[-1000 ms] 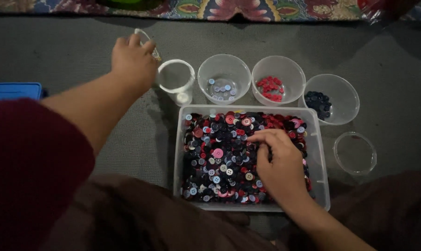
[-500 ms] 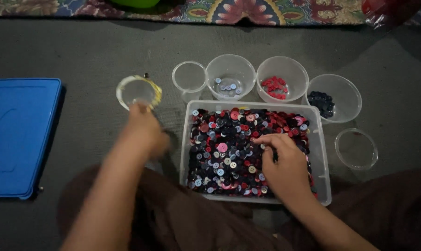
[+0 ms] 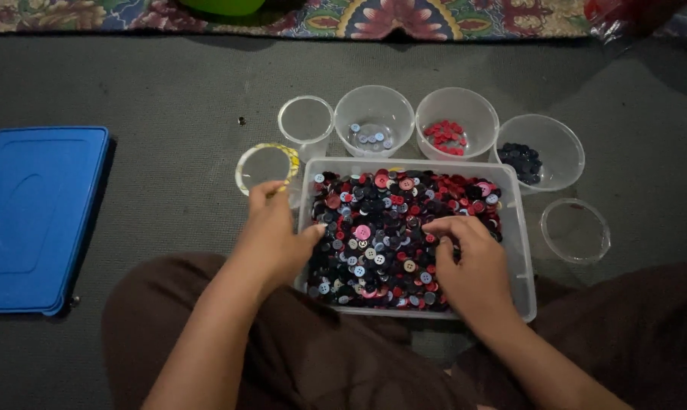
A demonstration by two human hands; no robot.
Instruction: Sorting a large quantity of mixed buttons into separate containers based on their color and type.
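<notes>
Since half a second ago the left hand (image 3: 271, 235) has moved right, from the floor beside the tub to the tub's left wall, its thumb now reaching over the rim onto the buttons; the fingers are loosely curled and grasp nothing I can see. A second ago that hand was far out by the row of cups. The right hand (image 3: 465, 258) has barely shifted: it lies on the heap with fingertips pressed down among the buttons, and whether it pinches one I cannot tell.

The clear tub (image 3: 522, 250) of mixed red, blue, dark and pink buttons (image 3: 381, 228) sits on a grey carpeted floor (image 3: 169, 99), just in front of the person's knees. A patterned rug (image 3: 404, 15) edges the far side.

Beyond the tub stand a small empty cup (image 3: 305, 120), a bowl with pale blue buttons (image 3: 374, 120), a bowl with red buttons (image 3: 456, 121) and a bowl with dark buttons (image 3: 541, 152). A yellow-rimmed cup (image 3: 266, 168) stands just beyond the left hand, touching the tub's far left corner. A clear round lid (image 3: 575, 230) lies right of the tub, and a blue lid (image 3: 36, 216) lies well apart on the left
</notes>
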